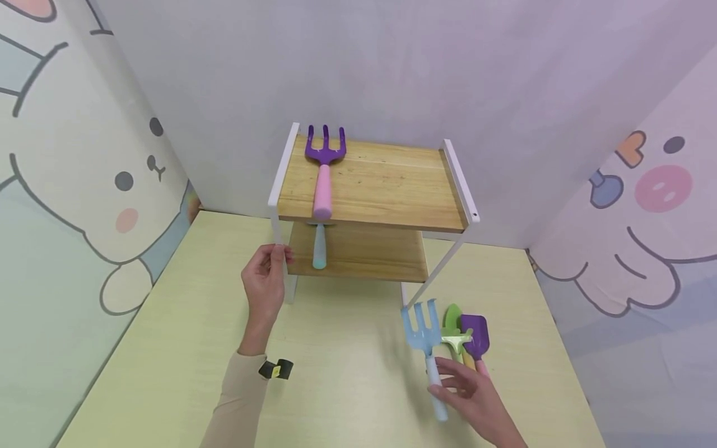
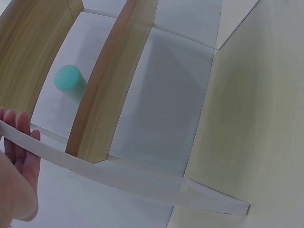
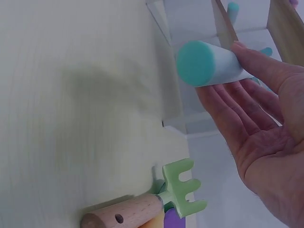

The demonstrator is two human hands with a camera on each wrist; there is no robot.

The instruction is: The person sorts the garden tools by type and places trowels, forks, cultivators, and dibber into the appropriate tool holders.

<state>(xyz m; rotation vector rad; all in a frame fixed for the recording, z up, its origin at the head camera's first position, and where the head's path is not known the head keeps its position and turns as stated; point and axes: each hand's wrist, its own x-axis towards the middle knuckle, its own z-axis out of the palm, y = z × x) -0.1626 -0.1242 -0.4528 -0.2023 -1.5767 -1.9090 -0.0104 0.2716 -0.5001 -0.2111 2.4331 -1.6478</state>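
Note:
My left hand (image 1: 264, 281) holds the white front-left post (image 2: 109, 175) of a two-tier wooden shelf (image 1: 392, 186). My right hand (image 1: 475, 398) pinches a light-blue three-pronged garden fork (image 1: 424, 339) by its pale handle (image 3: 223, 66), prongs pointing up toward the shelf's front-right leg. A purple garden fork (image 1: 325, 152) with a pink handle lies on the top tier at the left. On the lower tier (image 1: 375, 252) lies another tool with a pale blue handle (image 1: 319, 249); the top board hides most of its head.
Right of the shelf, several tools lie bunched on the pale table (image 1: 336, 386): a small green rake (image 3: 183, 187) with a wooden handle, a green-bladed tool (image 1: 452, 314) and a purple shovel (image 1: 475, 333). Printed curtains (image 1: 370, 68) stand behind and at both sides.

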